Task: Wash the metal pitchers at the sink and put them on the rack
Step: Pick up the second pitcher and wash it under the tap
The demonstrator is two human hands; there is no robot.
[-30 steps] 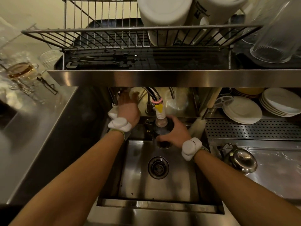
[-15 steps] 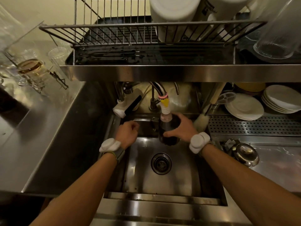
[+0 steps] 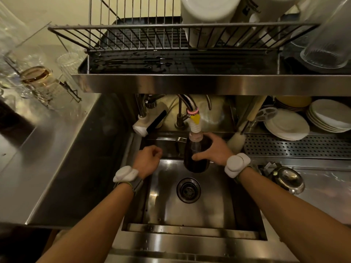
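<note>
My right hand (image 3: 212, 150) grips a dark metal pitcher (image 3: 196, 160) from its right side and holds it upright under the ribbed white faucet nozzle (image 3: 195, 128), above the steel sink (image 3: 190, 211). The nozzle tip sits at the pitcher's mouth. My left hand (image 3: 148, 160) hovers over the sink's left edge with its fingers curled into a loose fist, holding nothing. The wire drying rack (image 3: 152, 38) stands on the shelf above the sink; its left part is bare.
White containers (image 3: 210, 14) and a clear glass (image 3: 328, 48) stand on the rack's right side. Stacked white plates (image 3: 284, 126) and a bottle brush (image 3: 235, 141) lie right of the sink. A shiny metal lid (image 3: 286, 179) rests on the right counter. Glasses (image 3: 38, 80) crowd the left counter.
My left hand came down from the tap handle at the back to the sink's left edge and curled shut. My right hand kept the pitcher under the nozzle. The camera tilted slightly.
</note>
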